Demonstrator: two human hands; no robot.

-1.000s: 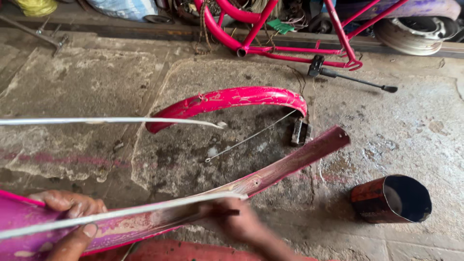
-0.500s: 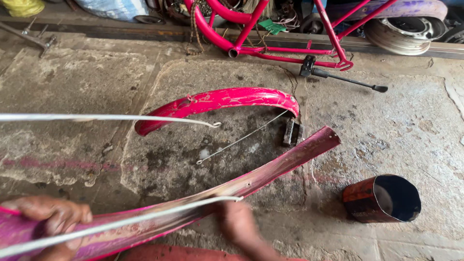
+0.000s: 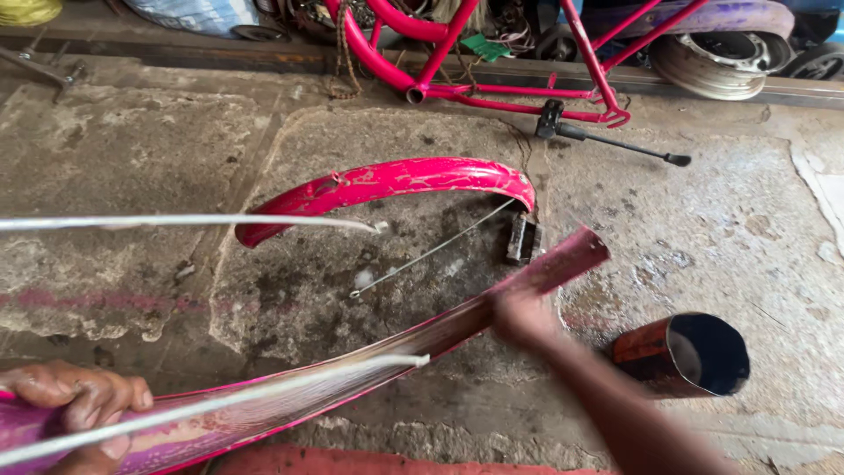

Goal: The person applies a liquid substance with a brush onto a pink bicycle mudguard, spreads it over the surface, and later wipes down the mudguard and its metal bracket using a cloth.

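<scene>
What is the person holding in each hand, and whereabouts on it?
The left hand grips the near end of the long curved pink metal mudguard. The right hand, motion-blurred, is on its far part; whether it grips cannot be told.

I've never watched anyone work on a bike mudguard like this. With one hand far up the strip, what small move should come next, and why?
Probably draw the right hand back down the pink mudguard toward the left hand. The right hand is blurred, near the far end, with little strip left beyond it, while the left hand grips the near end. What the right hand holds cannot be made out.
</scene>
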